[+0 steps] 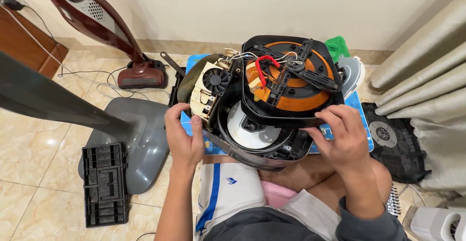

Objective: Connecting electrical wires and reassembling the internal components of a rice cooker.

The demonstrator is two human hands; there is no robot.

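An opened cooker body (252, 146) rests on my lap over a blue mat (361, 124). A black tray with a copper coil (291, 83), red and white wires on it, is tilted up out of the body. A circuit board with a small black fan (213, 83) hangs at its left side. My left hand (183, 136) grips the body's left rim beside the board. My right hand (340, 136) holds the lower right edge of the coil tray and the rim. A white round plate (250, 129) shows inside the body.
A grey fan base (138, 141) with its dark pole stands on the tiled floor at left, a black plastic panel (103, 182) lying beside it. A maroon upright vacuum (138, 71) leans at the back. A black cover (395, 144) and grey curtains (427, 76) are at right.
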